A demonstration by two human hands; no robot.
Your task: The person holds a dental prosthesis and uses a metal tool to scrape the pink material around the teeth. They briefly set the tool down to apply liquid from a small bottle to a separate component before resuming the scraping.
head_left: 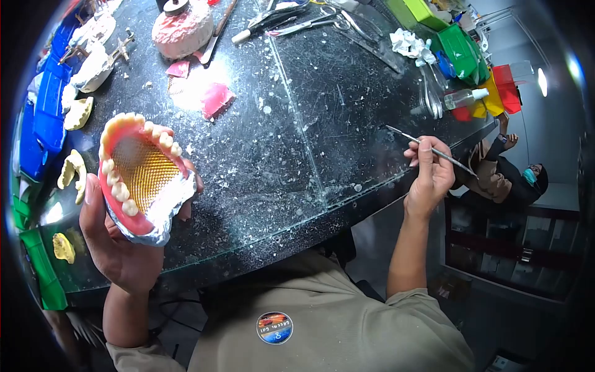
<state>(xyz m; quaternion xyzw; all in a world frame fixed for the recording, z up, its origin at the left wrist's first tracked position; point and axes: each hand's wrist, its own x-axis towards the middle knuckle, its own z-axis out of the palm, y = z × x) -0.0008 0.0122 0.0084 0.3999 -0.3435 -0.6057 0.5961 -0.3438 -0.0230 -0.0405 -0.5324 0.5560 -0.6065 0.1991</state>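
My left hand (pixel 124 254) is closed around an upper denture (pixel 110 167) with pink gum, cream teeth and a gold mesh across the palate. White plaster shows along the denture's lower right edge. The thumb presses its left side, and fingertips show at its right. Over the table's front edge, my right hand (pixel 429 177) pinches a dental carver (pixel 447 158), a slim metal tool whose thin tip points left. Tool and denture are well apart. Pink wax pieces (pixel 217 99) lie beyond the denture.
The dark tabletop (pixel 297 204) is strewn with white crumbs. A plaster block (pixel 181 31), scissors (pixel 341 22) and a knife (pixel 217 31) lie at the back. Blue bins (pixel 46 118) line the left. A bottle (pixel 465 97) and a green bin (pixel 460 53) stand right. Another person (pixel 508 180) is beyond.
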